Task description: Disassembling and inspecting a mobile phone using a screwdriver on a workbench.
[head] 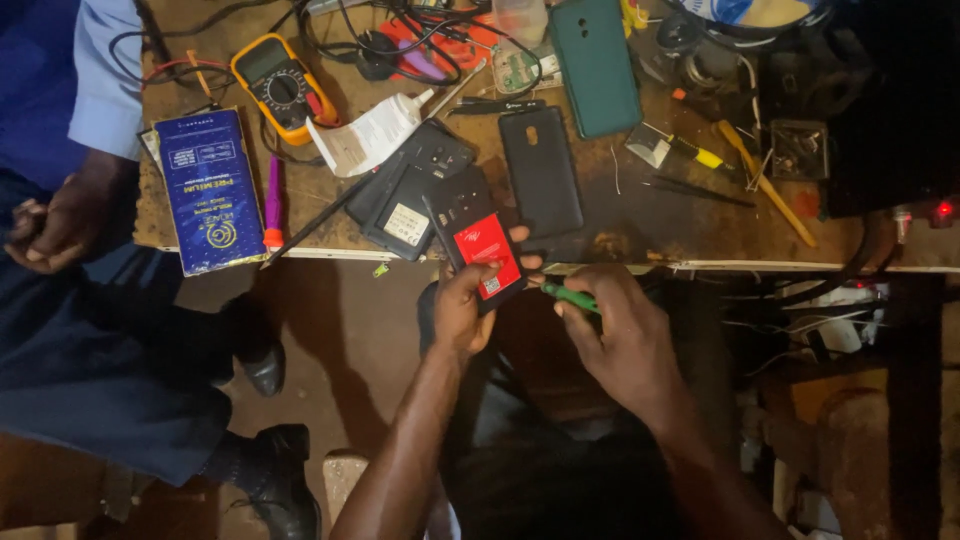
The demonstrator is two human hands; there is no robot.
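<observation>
Fingers [478, 285] of the left hand [462, 312] clasp the opened phone [484, 250].

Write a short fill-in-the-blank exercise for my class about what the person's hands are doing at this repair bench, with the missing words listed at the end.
1. The left hand holds an opened phone whose battery is ____ in colour.
2. The right hand grips a tool with a ____ handle.
3. On the workbench, the multimeter has a ____ casing.
4. Another person's hand rests at the ____ edge of the picture.

Missing words: red; green; yellow; left
</observation>
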